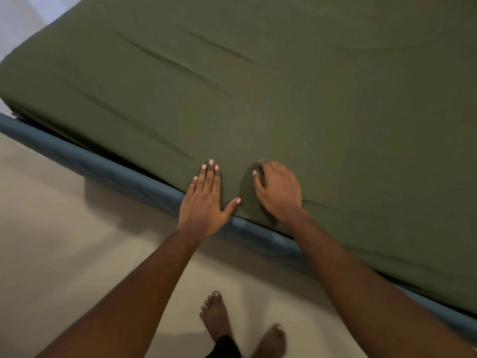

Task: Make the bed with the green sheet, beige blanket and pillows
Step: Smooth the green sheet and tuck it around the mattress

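The green sheet [284, 86] covers the mattress and fills most of the view, with a few long creases toward the far left. My left hand [205, 200] lies flat on the sheet at the near edge, fingers straight and together, thumb spread. My right hand [280, 189] rests on the sheet just to its right, fingers slightly bent and pressing the cloth down, with a small wrinkle beside the wrist. No beige blanket or pillows are in view.
A blue bed base [124, 174] runs diagonally under the mattress edge. Pale floor [64, 241] lies to the left and below, where my bare feet [216, 316] stand close to the bed. A pale wall shows at the top left corner.
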